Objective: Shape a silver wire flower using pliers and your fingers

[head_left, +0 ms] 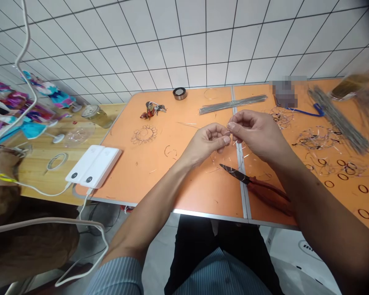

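- Orange table point(197, 192): smooth top, pale metal edging, a seam running from near edge to far edge right of centre.
- Left hand point(210, 141) and right hand point(255, 129): both raised above the table near the seam, fingertips close together. Each pinches a thin wire point(227, 132) between thumb and forefinger; other fingers curled. For good handling, it would seem best to brace one hand firmly and let the other do the bending in small, even turns, gripping close to the bend so that the wire does not kink. Sharp ends are best turned away from the fingertips.
- Metal rods, loose bundle point(341, 119): far right, splayed; a narrower bundle point(233, 104) lies across the seam on the far side.
- Pliers point(266, 187): dark tips, reddish handles, lying below the right hand, partly behind the right forearm.
- Wire tangle point(318, 138): right, beyond the right forearm.
- Scalloped wire ring point(138, 136): left, flat, looped border.
- Roll of tape point(180, 94): dark, far side, near the wall.
- Dark rings point(364, 218): scattered, right.
- The wire itself: between the two hands, slender, with a bright glint; a pale end appears to show beneath the right fingers. Full shape and length hidden by the fingers.
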A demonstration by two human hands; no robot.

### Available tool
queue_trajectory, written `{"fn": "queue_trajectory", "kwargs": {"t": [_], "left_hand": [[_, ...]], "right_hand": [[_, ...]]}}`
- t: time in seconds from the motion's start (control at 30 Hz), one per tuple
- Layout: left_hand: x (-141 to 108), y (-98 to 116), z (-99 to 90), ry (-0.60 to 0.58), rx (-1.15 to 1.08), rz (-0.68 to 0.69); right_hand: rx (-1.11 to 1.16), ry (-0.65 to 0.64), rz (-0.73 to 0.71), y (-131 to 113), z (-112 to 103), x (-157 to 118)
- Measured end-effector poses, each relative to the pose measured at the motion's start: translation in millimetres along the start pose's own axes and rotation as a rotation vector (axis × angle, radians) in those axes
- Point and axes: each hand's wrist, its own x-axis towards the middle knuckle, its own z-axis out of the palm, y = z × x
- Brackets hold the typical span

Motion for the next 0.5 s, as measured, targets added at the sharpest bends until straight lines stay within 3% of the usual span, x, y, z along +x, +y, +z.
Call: {"fn": "queue_trajectory", "kwargs": {"t": [0.17, 0.5], "left_hand": [[-2, -1, -2.4, -0.012, -0.046, -0.041], [-7, 9, -1.7, -0.011, 0.071, -0.077]], "right_hand": [[0.071, 0.067, -0.044, 5, -2, -5], [0.026, 0.183, -0.230, 4, -2, -16]]}}
